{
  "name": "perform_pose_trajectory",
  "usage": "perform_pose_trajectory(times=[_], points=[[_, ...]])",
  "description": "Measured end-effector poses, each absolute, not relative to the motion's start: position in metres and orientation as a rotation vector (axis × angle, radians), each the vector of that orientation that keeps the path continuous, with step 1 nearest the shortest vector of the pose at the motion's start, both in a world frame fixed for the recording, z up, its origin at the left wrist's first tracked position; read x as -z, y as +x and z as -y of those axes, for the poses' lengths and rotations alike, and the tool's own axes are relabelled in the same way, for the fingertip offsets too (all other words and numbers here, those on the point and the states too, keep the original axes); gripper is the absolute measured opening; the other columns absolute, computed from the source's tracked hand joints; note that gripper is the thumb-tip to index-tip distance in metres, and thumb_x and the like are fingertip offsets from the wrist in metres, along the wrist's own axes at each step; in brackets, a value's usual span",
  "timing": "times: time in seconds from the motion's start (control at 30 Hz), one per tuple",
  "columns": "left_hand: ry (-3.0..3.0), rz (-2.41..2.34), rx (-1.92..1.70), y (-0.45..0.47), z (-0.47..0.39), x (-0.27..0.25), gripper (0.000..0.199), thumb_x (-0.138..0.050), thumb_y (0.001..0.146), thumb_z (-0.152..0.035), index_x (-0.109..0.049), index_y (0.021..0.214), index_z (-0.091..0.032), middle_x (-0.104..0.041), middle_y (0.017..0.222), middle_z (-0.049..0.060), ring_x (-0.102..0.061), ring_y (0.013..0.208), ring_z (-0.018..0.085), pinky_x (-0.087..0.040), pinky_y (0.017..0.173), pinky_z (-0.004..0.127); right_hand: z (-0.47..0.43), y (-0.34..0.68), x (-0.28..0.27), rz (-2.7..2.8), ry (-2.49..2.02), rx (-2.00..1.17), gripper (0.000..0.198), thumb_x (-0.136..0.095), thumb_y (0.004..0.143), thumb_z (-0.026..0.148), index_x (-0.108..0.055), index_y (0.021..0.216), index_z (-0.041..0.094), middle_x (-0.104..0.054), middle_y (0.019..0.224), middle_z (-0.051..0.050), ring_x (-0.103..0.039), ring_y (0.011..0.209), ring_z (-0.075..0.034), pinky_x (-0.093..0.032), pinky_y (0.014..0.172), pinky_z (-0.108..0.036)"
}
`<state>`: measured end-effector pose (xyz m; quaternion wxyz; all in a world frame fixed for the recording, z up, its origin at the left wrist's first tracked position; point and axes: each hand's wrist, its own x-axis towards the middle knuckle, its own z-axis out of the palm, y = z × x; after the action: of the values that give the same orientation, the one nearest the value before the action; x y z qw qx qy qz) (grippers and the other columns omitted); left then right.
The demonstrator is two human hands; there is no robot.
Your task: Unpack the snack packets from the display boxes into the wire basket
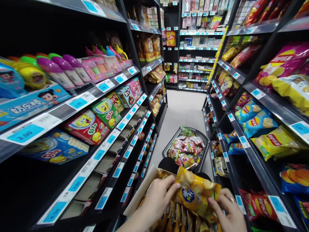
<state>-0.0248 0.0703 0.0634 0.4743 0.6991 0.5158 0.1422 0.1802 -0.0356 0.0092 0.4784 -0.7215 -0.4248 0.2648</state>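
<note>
A yellow snack bag with a blue emblem is stretched between my two hands, tilted down to the right. My left hand pinches its left edge with thumb and fingers. On its right end, my right hand is closed, thumb in front and some fingers hidden behind. Directly below, an open cardboard box holds a packed row of similar golden packets. The box's near side is out of frame.
On the floor ahead stands a dark basket heaped with colourful snack packets. Shelves line both sides: boxed biscuits and purple-capped tubes at left, chip bags at right. The pale aisle floor leads to stationery shelves.
</note>
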Motion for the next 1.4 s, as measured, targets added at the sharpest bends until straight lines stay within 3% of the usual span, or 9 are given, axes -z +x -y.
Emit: perform_pose_trajectory(times=[0.1,0.2,0.43,0.77,0.87,1.0,1.1,1.27,1.4], points=[[1.868,-1.41,-0.268,-0.025,-0.07,-0.061,0.017,-0.044,0.094,-0.03,-0.055,0.086,-0.02,-0.063,0.068,0.003,-0.063,0.065,0.021,-0.037,0.059,0.027,0.001,0.196,0.003,1.148,-1.808,-0.903,0.047,-0.053,0.084,0.063,-0.05,0.063,0.021,-0.046,0.058,0.003,-0.046,0.054,-0.013,-0.036,0.051,-0.024],[2.02,-1.45,0.076,-0.031,-0.063,-0.056,0.022,-0.043,0.095,-0.024,-0.057,0.11,-0.016,-0.071,0.088,0.012,-0.069,0.084,0.03,-0.045,0.071,0.033,-0.054,0.214,0.031,1.197,-1.899,-0.9,0.045,-0.055,0.085,0.06,-0.049,0.064,0.02,-0.046,0.056,0.005,-0.046,0.055,-0.013,-0.035,0.054,-0.025],[2.049,-1.414,0.399,-0.046,-0.029,-0.023,0.026,-0.058,0.083,-0.016,-0.065,0.106,-0.009,-0.07,0.105,0.022,-0.068,0.096,0.037,-0.052,0.082,0.046,-0.131,0.238,0.096,1.168,-2.063,-0.973,0.026,-0.059,0.092,0.04,-0.062,0.085,0.015,-0.066,0.085,-0.002,-0.063,0.079,-0.014,-0.05,0.08,-0.035],[2.107,-1.341,0.45,-0.05,-0.031,-0.004,0.026,-0.046,0.079,-0.006,-0.066,0.096,-0.009,-0.073,0.091,0.021,-0.071,0.084,0.035,-0.053,0.073,0.042,0.001,0.236,0.047,1.15,-1.86,-1.14,0.052,-0.056,0.08,0.064,-0.071,0.102,0.02,-0.074,0.104,-0.011,-0.07,0.096,-0.027,-0.052,0.088,-0.037],[2.161,-1.313,0.365,-0.058,-0.034,-0.033,0.023,-0.042,0.082,-0.009,-0.063,0.087,-0.016,-0.073,0.087,0.011,-0.07,0.081,0.028,-0.052,0.072,0.036,0.034,0.223,0.036,1.096,-1.847,-1.172,0.044,-0.062,0.079,0.061,-0.073,0.099,0.023,-0.074,0.105,-0.007,-0.069,0.1,-0.025,-0.053,0.088,-0.031],[2.456,-1.027,-0.129,-0.081,-0.044,-0.084,0.022,-0.039,0.09,-0.011,-0.058,0.081,-0.019,-0.065,0.073,0.002,-0.063,0.066,0.016,-0.047,0.061,0.025,0.05,0.189,0.02,0.816,-1.55,-1.435,0.045,-0.061,0.083,0.06,-0.071,0.101,0.021,-0.07,0.076,-0.004,-0.066,0.06,-0.015,-0.053,0.056,-0.023],[2.665,-0.698,-0.675,-0.089,-0.05,-0.101,0.027,-0.033,0.098,-0.015,-0.059,0.094,-0.02,-0.064,0.074,0.002,-0.06,0.063,0.014,-0.047,0.056,0.022,0.046,0.158,0.003,0.461,-1.242,-1.673,0.059,-0.062,0.075,0.071,-0.064,0.108,0.023,-0.07,0.079,-0.005,-0.064,0.051,-0.016,-0.048,0.041,-0.024],[2.601,-0.453,-1.157,-0.077,-0.05,-0.079,0.013,-0.057,0.088,-0.007,-0.062,0.091,-0.019,-0.068,0.087,0.003,-0.066,0.094,0.015,-0.054,0.094,0.029,0.034,0.14,-0.026,0.236,-0.889,-1.79,0.085,-0.057,0.065,0.084,-0.056,0.127,0.026,-0.071,0.104,-0.013,-0.07,0.092,-0.032,-0.057,0.072,-0.043],[2.362,-0.442,-1.14,-0.07,-0.045,-0.066,0.02,-0.056,0.091,-0.016,-0.064,0.108,-0.023,-0.064,0.118,0.006,-0.052,0.124,0.023,-0.037,0.114,0.047,0.036,0.145,-0.041,0.423,-1.041,-1.617,0.101,-0.08,0.061,0.059,-0.032,0.145,0.029,-0.068,0.12,-0.012,-0.063,0.113,-0.033,-0.051,0.092,-0.042]])
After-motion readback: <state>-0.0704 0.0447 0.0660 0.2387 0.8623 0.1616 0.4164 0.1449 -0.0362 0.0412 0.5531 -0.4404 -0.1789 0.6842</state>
